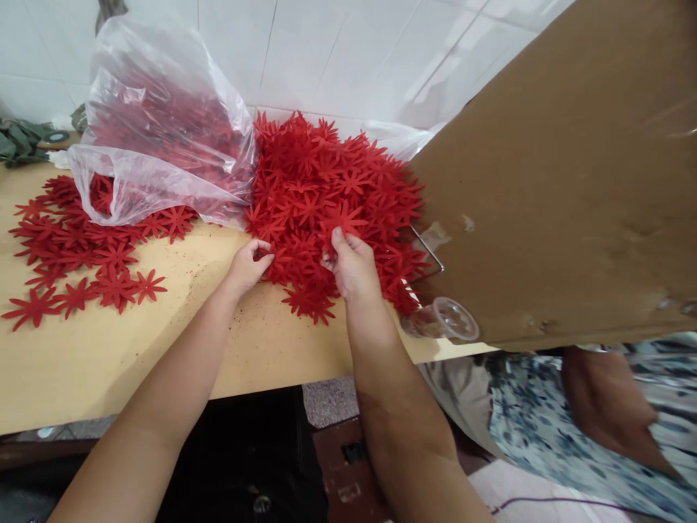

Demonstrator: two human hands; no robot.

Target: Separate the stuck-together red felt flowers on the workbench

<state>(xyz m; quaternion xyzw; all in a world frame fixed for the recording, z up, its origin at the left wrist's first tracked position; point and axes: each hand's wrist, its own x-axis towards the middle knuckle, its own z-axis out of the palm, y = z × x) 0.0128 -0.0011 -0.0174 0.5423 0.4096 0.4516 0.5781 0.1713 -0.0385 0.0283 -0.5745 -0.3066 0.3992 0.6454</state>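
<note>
- Your left hand (247, 265) pinches one red flower (268, 254) at the near-left edge of the pile (327, 181) on the table (109, 363); your right hand (351, 265) grips flowers at the pile's front.
- Judged light, thin, floppy cut-outs; petals interlock and snag; take each by its centre, not a petal tip.
- A bag (157, 123) of more lies left of the pile; a cardboard sheet (566, 181) overhangs its right side.

My head camera looks steeply down and forward, close over the wooden table (109, 356), toward the tiled wall (337, 51) behind it.
</note>
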